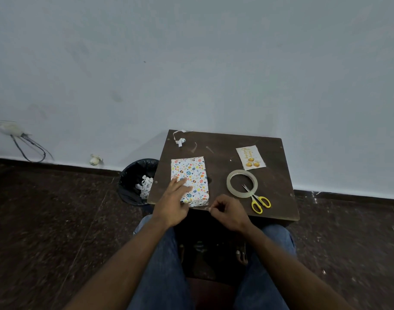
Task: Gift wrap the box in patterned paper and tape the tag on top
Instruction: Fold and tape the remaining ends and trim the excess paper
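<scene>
So the flat rectangular box wrapped in white paper with colourful dots and hearts (191,179) is lying on the left half of our small dark brown wooden worktop (276,198), long side running away from us. Our left hand (174,201) rests on the near-left part of it, fingers (180,182) straight and spread flat on the paper. Our right hand (228,212) is just beside the box's near right corner, at the worktop's front edge, fingers curled in with the tips pinched together on something tiny and pale; can't tell what it is.

Right of the box sits a clear roll of sticky tape (242,183), and small yellow-handled scissors (257,199) lie with their blades pointing into the roll's hole. Further back on the right is the white rectangular gift tag with gold balls printed on it (250,158), well apart from the box. A curly white paper scrap (179,139) is at the far left corner. On the floor left of the worktop there's a black bin (136,181) with paper offcuts in it.
</scene>
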Action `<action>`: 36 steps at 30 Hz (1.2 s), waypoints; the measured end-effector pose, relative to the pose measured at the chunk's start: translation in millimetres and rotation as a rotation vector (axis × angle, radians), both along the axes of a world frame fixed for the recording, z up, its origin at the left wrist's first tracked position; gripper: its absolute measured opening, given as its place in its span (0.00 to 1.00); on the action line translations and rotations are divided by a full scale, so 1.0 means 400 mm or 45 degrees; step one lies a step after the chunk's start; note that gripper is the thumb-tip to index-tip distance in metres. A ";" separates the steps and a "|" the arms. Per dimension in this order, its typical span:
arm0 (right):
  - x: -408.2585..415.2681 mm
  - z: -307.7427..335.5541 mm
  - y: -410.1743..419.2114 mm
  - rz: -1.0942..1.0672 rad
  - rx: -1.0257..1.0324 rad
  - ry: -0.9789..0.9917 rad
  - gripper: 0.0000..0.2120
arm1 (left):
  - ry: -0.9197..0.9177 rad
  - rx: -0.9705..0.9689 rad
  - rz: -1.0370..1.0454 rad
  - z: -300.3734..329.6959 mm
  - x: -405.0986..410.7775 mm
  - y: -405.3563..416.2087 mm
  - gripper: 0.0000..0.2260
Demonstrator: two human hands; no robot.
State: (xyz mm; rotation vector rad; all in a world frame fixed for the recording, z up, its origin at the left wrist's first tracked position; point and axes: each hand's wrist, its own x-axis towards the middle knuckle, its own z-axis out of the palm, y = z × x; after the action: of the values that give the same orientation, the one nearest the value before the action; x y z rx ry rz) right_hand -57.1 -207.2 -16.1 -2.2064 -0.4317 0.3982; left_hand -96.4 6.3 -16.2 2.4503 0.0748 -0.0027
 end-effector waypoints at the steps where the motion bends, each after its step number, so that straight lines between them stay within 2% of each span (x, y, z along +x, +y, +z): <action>1: 0.000 0.003 0.003 0.005 -0.030 -0.028 0.14 | 0.000 0.000 0.014 0.001 -0.002 -0.006 0.23; 11: 0.005 0.002 0.046 -0.063 -0.272 -0.168 0.15 | -0.011 -0.032 0.048 -0.001 -0.009 -0.012 0.23; 18: 0.003 -0.011 0.062 -0.185 -0.283 -0.173 0.18 | -0.037 -0.085 0.085 -0.016 -0.005 -0.012 0.22; 26: 0.001 -0.019 0.062 -0.187 -0.288 -0.200 0.18 | -0.026 -0.060 0.098 -0.016 -0.006 -0.014 0.21; 31: 0.000 -0.029 0.041 -0.100 -0.246 -0.220 0.14 | -0.023 -0.024 0.119 -0.018 -0.009 -0.019 0.20; 36: -0.005 -0.032 0.028 -0.085 -0.198 -0.226 0.13 | -0.060 -0.015 0.120 -0.027 -0.009 -0.027 0.20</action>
State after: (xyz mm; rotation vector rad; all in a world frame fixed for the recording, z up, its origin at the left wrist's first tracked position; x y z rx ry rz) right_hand -59.1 -196.1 -29.0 -2.4114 -0.4329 0.2069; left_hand -99.8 -4.5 -26.8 2.4316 0.1692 0.0959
